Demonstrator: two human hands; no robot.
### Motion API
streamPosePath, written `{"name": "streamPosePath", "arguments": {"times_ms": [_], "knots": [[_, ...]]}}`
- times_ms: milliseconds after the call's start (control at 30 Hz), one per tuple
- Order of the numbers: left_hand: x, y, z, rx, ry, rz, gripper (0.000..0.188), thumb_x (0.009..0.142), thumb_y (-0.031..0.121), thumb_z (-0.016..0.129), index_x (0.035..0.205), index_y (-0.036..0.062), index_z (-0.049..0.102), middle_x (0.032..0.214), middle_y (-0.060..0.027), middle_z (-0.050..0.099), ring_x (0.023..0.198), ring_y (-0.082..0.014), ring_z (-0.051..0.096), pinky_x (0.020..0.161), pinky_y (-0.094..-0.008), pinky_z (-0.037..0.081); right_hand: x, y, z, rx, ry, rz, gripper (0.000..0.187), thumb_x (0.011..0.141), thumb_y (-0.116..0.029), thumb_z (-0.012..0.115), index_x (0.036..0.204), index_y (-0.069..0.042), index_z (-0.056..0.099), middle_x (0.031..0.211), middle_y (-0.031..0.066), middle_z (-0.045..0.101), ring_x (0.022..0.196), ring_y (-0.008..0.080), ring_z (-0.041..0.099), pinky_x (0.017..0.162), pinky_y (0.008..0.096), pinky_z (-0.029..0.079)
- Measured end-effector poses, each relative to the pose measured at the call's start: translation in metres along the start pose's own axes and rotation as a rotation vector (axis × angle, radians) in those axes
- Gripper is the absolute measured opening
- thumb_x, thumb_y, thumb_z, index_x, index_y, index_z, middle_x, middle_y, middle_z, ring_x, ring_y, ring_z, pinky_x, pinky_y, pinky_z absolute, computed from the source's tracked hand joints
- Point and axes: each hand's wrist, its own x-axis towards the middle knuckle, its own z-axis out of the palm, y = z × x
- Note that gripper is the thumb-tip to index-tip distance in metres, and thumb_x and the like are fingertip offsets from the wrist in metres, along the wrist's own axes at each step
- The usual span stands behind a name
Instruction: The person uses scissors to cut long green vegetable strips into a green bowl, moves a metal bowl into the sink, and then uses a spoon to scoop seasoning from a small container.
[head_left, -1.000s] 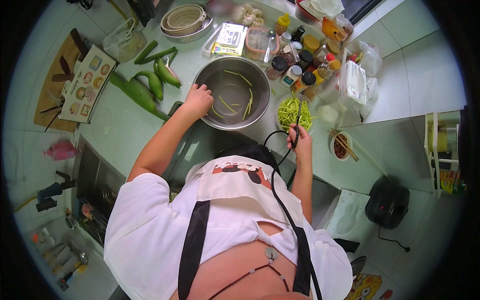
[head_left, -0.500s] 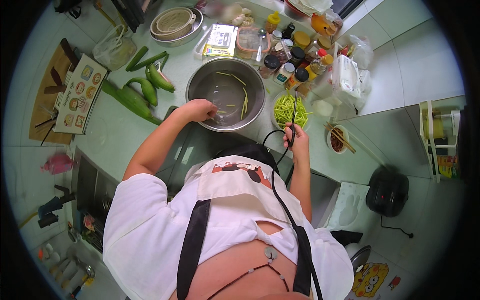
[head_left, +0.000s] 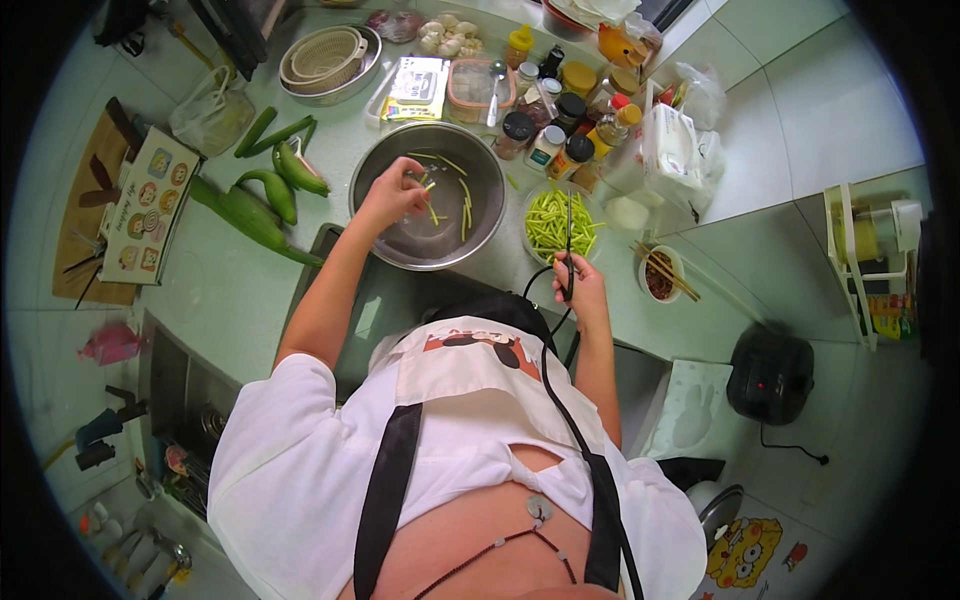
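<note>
The pale green tabletop [head_left: 230, 300] of a small tiled kitchen carries my work. My left hand [head_left: 393, 195] reaches into the steel bowl [head_left: 372, 170], fingers pinched on one green bean strip [head_left: 430, 187]; a few more strips lie in shallow water just beyond my fingertips. My right hand [head_left: 578, 290] is closed around the handles of the scissors [head_left: 569, 240], whose blades point away from me over the plate of cut beans [head_left: 555, 225]. Jars stand beyond that plate; cucumbers [head_left: 275, 185] lie left of my left hand. Step in hand, as I judge it: picking a strip for cutting. Next: carry it rightward to the blades, over the plate.
</note>
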Motion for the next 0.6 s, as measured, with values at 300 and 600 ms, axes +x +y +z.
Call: {"name": "streamPosePath", "arguments": {"times_ms": [300,600], "knots": [[0.021,-0.010,0.013,-0.110,0.109,0.010,0.016,0.080,0.001,0.052,0.096,-0.0001,0.050,0.080,-0.0080,0.059,0.066,-0.0129,0.059,0.059,-0.0235,0.050,0.002,0.002,-0.017,0.023,-0.059,-0.008,0.026,0.079,-0.014,0.060,0.100,0.000,0.054,0.060,0.0028,0.053,0.041,0.0063,0.046,0.038,0.0182,0.035],[0.042,-0.044,0.009,-0.123,0.313,0.046,0.029,0.076,-0.008,0.045,0.103,-0.0007,0.054,0.080,-0.0061,0.056,0.066,-0.0102,0.057,0.057,-0.0209,0.047,0.008,0.004,-0.033,0.028,-0.067,0.001,0.026,0.079,-0.014,0.060,0.100,0.000,0.053,0.060,0.0030,0.053,0.042,0.0063,0.046,0.038,0.0180,0.036]]}}
